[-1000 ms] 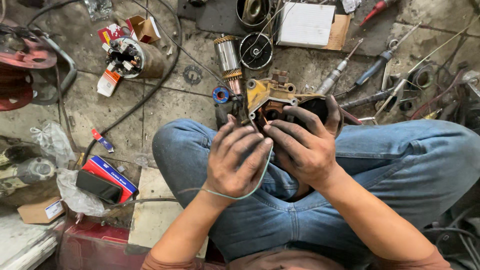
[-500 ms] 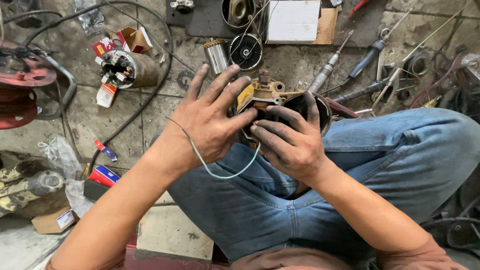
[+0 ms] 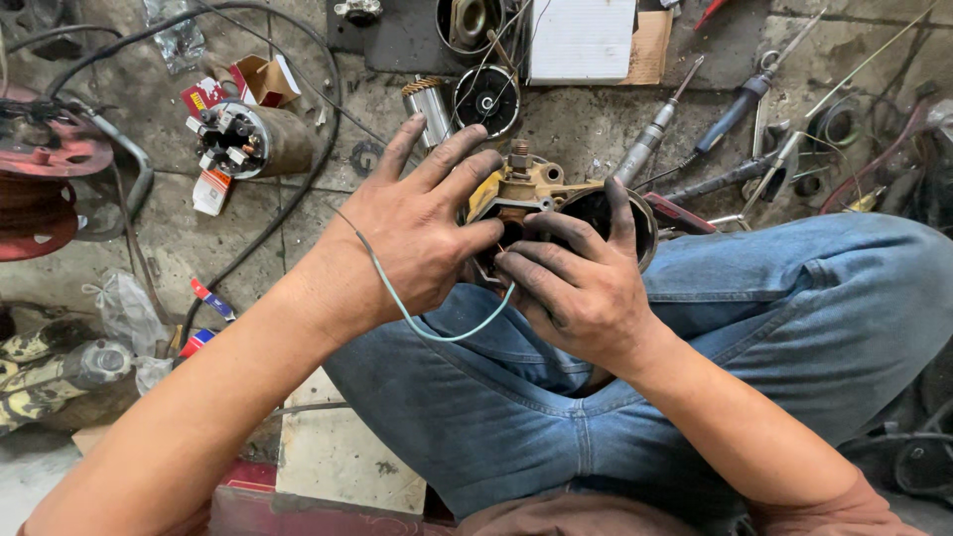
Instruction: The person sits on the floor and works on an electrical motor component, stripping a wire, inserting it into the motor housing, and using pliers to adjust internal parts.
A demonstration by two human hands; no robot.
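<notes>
My left hand [image 3: 422, 233] lies over the left side of a greasy yellow-and-black motor housing [image 3: 541, 194] that rests on my jeans-clad legs; its fingers are spread and point away from me. A thin pale-green wire [image 3: 417, 323] loops over this hand's back and down toward my right hand. My right hand [image 3: 581, 288] grips the housing's round black opening from the near side, fingers curled on its rim. Both hands are dirty with grease.
On the concrete floor: a small motor [image 3: 248, 139] with boxes at the left, a black cable [image 3: 298, 189], a red reel [image 3: 45, 169], a white pad [image 3: 581, 40] at the top, screwdrivers and tools [image 3: 695, 119] at the right, a pale board [image 3: 338, 452] under my knee.
My left hand has slid up and left from my lap onto the housing, with its fingers spread. The housing has come a little higher. The wire still loops over that hand.
</notes>
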